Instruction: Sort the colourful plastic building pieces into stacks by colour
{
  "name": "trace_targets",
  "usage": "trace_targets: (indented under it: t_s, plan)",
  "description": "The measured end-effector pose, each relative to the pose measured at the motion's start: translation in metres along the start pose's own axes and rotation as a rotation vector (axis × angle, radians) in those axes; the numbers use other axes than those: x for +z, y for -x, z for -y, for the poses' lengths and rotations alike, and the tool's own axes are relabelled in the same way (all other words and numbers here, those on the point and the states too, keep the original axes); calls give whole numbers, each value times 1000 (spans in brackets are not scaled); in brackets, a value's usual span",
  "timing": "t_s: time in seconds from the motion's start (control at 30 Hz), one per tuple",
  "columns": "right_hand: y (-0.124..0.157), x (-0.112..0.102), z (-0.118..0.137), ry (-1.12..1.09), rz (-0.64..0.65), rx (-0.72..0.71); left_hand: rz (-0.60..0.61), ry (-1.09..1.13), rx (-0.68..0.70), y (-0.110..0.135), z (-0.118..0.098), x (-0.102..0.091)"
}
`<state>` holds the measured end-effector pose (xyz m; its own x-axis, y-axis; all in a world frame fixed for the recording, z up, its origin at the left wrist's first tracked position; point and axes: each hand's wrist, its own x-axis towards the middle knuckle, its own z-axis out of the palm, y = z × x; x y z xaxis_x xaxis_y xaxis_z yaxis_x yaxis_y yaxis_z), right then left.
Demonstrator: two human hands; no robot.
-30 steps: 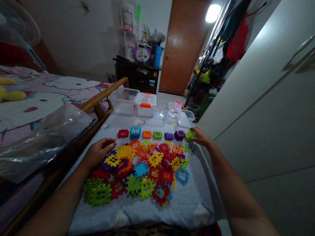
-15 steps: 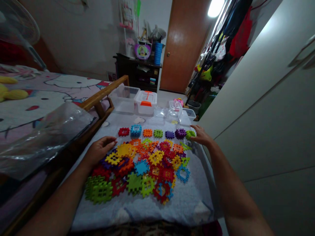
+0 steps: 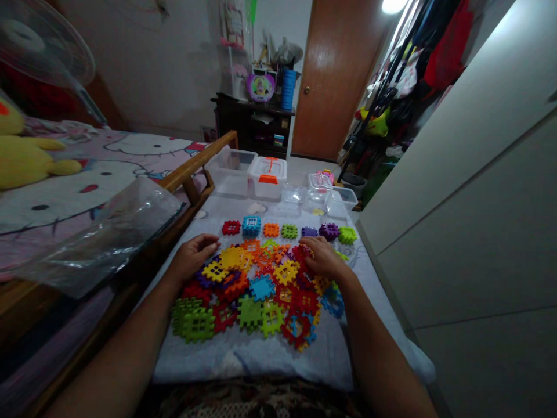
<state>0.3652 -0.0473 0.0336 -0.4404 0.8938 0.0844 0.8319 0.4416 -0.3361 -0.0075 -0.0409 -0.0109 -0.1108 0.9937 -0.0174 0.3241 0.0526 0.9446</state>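
Head view: the left hand [image 3: 191, 258] lies at the left edge of a colourful heap of plastic waffle blocks [image 3: 261, 287], its grip open and empty. The right hand [image 3: 322, 258] curls over red waffle blocks [image 3: 307, 302] near the heap's right side, though whether its grip has hold of one is unclear. All of it sits on a grey quilted cloth [image 3: 243, 363], toward the cloth's near edge.

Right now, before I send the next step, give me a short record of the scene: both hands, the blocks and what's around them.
left hand: open, at the pile of plastic blocks, near a yellow block
right hand: on the pile, fingers at a red block; any hold unclear
row: single blocks lined up beyond the pile
beyond: clear box, white box with orange latch
underneath: grey quilt
left side: plastic bag beside the bed
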Motion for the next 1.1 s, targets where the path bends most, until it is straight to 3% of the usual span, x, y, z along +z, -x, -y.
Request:
trace_targets:
  t_s: [0.17, 0.43, 0.6, 0.87, 1.1]
  plan:
    - [-3, 4, -3, 55, 60, 37, 17, 10, 13, -3, 6, -1]
    - [0, 14, -18, -27, -52, 92, -3, -35, 35, -2, 4, 0]
    - [14, 2, -28, -161, -149, 105, -4, -49, 36, -1, 0, 0]
    - [36, -17, -8, -75, 72, 42, -2, -49, 32, 1, -4, 1]
    - [35, -13, 6, 25, 44, 52, -23, -97, 57, 1, -3, 2]
